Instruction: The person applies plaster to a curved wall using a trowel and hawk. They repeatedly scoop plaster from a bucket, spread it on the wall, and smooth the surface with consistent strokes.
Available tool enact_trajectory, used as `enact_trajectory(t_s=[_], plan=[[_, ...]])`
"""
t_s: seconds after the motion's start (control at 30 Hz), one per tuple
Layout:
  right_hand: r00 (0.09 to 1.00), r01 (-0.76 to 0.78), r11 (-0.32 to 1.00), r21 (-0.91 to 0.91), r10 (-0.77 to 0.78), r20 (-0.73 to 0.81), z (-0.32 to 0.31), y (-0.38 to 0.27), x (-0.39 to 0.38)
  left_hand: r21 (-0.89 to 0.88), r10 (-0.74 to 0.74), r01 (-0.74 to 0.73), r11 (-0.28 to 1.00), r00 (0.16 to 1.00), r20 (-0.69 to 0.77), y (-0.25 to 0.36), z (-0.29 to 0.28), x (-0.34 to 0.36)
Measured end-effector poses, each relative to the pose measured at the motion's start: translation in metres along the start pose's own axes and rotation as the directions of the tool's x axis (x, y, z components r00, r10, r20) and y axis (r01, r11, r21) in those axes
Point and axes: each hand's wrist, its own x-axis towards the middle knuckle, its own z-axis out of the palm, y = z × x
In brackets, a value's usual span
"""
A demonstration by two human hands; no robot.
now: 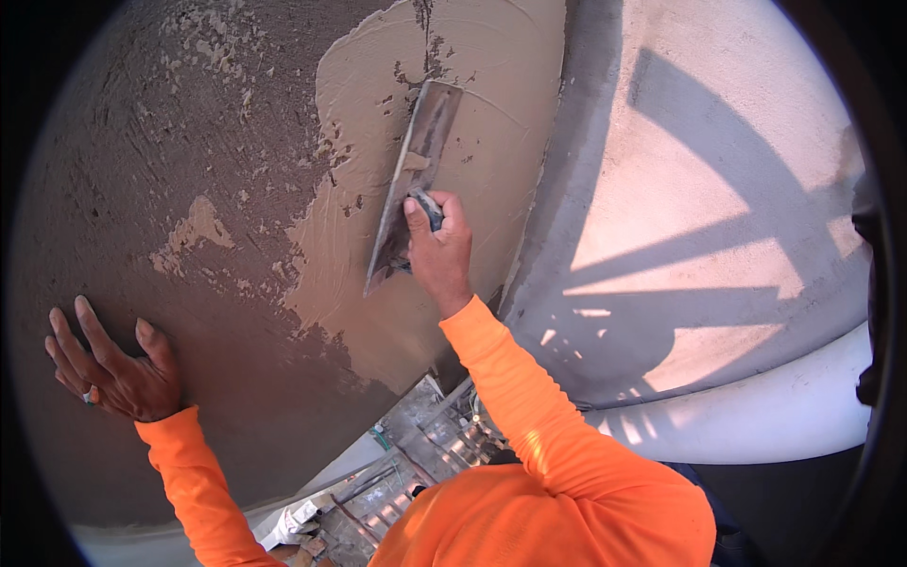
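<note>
My right hand (442,248) is closed around the dark handle of a plastering trowel (432,132). The long metal blade lies against a patch of wet beige plaster (496,151), and a small lump of plaster sits on its back. To the left, my left hand (121,364) rests on the bare grey-brown wall (236,397), palm toward it and fingers spread, with a ring on one finger. The plaster's left edge is ragged, and thin smears of it dot the rough wall. Dark uncovered spots show around the blade's upper end.
On the right, a pale adjoining wall (699,189) carries sunlight and curved shadows, with a rounded white ledge (756,416) along its bottom. Far below lies a cluttered floor (406,454) with poles, boards and rubble. A white sack or sheet (288,522) lies at the lower left.
</note>
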Motion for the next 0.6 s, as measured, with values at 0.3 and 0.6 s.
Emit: enact_trajectory(t_s=[0.3, 0.6], plan=[[0.947, -0.108, 0.956, 0.274, 0.015, 0.32, -0.03, -0.078, -0.032, -0.009, 0.035, -0.035, 0.999, 0.999, -0.013, -0.002, -0.001, 0.004], [0.998, 0.009, 1.0, 0.016, -0.01, 0.054, -0.222, 0.02, 0.149, 0.03, 0.002, -0.003, 1.0, 0.999, 0.035, -0.023, 0.017, -0.026]])
